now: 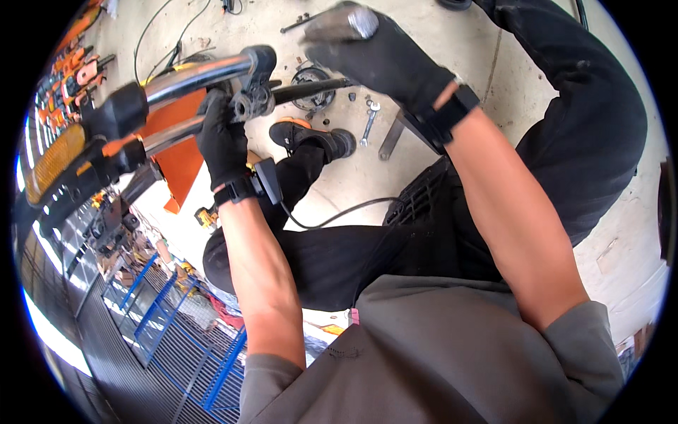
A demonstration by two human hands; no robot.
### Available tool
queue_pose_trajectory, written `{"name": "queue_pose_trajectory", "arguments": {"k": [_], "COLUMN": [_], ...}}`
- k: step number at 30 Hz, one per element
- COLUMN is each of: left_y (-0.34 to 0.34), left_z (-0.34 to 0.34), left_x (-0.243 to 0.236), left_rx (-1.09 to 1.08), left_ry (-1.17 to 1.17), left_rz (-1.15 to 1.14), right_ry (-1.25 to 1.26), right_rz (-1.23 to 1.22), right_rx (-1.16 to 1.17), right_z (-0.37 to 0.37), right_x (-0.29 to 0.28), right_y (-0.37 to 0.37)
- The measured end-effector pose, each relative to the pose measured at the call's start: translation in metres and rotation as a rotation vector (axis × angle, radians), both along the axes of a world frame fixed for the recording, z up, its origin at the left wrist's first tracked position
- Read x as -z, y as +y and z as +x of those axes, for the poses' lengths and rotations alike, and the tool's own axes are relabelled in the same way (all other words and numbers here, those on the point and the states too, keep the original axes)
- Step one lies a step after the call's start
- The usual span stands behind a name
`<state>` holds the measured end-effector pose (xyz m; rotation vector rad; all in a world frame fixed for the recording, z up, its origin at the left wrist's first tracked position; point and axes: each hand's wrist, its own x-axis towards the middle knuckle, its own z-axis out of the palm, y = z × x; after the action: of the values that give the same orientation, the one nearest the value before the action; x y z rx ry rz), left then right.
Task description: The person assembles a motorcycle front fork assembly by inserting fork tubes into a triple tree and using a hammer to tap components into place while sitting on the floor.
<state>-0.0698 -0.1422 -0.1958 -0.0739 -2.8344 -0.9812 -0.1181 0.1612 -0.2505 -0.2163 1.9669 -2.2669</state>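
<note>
Grips a blurred, silver-ended tool (340,25) in the tightly curled, black-gloved right hand (385,63) above the pale floor (455,42), with the black-gloved left hand (224,141) at a silver-and-black tubular fork (201,73), in a grip too hidden to tell.

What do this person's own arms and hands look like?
The left hand and right hand wear black gloves. Each wrist has a black strap with a dark box; a black cable leaves the left box. Sleeves are short and grey.
</note>
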Motion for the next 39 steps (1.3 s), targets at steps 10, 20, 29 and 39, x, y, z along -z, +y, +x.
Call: {"name": "queue_pose_trajectory", "arguments": {"k": [10,20,29,39], "left_y": [0.014,0.03,-0.001,0.011], "left_z": [-0.013,-0.027,-0.012,-0.012], "left_x": [0.022,0.018,0.037,0.03], "left_rx": [-0.33,-0.541,-0.308,-0.275], "left_ry": [-0.034,-0.098,0.011,0.079], "left_rz": [0.56,0.89,0.492,0.521], "right_ry": [0.156,0.144,0.307,0.306], "right_rz": [0.029,0.084,0.09,0.091], "right_rx": [-0.206,-0.266,-0.241,-0.227], "right_z": [0.034,0.015,0.007,0.019], "right_x": [-0.024,-0.034,-0.026,-0.017], "right_y": [-0.029,-0.032,-0.043,-0.048]}}
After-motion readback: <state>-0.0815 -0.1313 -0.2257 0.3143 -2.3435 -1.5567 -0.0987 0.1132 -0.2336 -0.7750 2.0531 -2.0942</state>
